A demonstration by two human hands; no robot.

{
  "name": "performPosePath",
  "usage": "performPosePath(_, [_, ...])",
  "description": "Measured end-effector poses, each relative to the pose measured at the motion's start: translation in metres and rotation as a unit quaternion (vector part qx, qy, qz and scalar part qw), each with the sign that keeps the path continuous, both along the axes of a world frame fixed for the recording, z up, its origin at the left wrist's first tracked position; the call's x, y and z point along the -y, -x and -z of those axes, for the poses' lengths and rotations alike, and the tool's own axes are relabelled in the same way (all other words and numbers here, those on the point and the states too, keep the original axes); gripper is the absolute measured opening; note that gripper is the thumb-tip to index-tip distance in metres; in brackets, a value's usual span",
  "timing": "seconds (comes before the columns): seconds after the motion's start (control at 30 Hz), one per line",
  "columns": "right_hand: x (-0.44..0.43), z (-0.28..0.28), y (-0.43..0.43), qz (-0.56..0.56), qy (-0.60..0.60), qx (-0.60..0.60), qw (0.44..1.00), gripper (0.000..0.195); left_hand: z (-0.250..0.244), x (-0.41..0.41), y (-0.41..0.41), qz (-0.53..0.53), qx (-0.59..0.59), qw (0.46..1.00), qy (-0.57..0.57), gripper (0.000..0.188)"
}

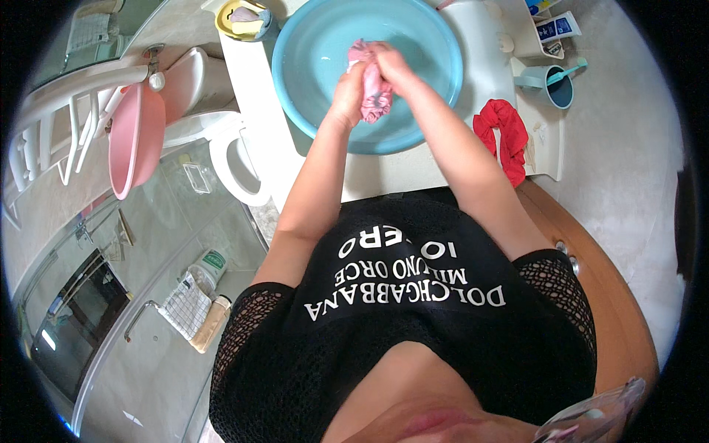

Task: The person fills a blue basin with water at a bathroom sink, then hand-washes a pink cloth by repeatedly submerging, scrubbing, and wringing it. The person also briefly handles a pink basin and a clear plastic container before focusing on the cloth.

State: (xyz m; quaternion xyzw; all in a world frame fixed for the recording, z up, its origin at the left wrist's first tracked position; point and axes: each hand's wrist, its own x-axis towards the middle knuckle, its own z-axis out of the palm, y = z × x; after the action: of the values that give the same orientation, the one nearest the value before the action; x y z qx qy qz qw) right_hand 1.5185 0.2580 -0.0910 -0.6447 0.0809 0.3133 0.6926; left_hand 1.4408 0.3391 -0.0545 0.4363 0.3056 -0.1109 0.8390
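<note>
Both of my hands grip a bunched pink cloth (376,99) with grey marks, held over a large light-blue plastic basin (285,102). My left hand (350,91) closes around the cloth's left side. From the right, my right hand (390,63) holds its upper part, with some fingers hidden behind the cloth. Water seems to lie in the basin below. A crumpled red cloth (512,141) rests on the counter's right edge, near my right forearm.
The basin stands on a white washbasin counter (252,111). A yellow soap dish (226,22) sits at its upper left. At right are a blue cup (534,83) with a toothbrush and a tube (558,27). Pink basins (138,138) hang left, above a toilet seat (224,160).
</note>
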Motion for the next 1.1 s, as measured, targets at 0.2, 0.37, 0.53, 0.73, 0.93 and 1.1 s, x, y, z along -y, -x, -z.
performPosePath(0.2, [0.029, -0.001, 0.001, 0.092, -0.069, -0.139, 0.984, 0.039, -0.033, -0.004, 0.002, 0.136, -0.019, 0.972, -0.193, 0.036])
performPosePath(0.37, [0.034, -0.025, 0.012, -0.1, 0.181, 0.121, 0.971, 0.046, -0.012, -0.015, 0.021, 0.223, 0.17, 0.81, -0.515, 0.025])
performPosePath(0.53, [0.024, -0.011, 0.013, -0.151, 0.1, 0.1, 0.978, 0.031, -0.02, -0.014, 0.026, 0.248, 0.109, 0.829, -0.489, 0.023])
performPosePath(0.73, [0.001, -0.071, 0.052, -0.247, 0.258, 0.376, 0.855, 0.019, 0.007, -0.038, 0.021, 0.202, 0.08, 0.931, -0.293, 0.019])
performPosePath(0.93, [0.003, -0.101, 0.057, -0.154, 0.164, 0.311, 0.923, 0.013, 0.012, -0.036, -0.01, 0.247, 0.154, 0.87, -0.398, 0.019])
performPosePath(1.1, [-0.001, -0.117, 0.073, -0.099, 0.144, 0.602, 0.779, 0.018, 0.022, -0.032, -0.019, 0.234, 0.18, 0.775, -0.559, 0.019])
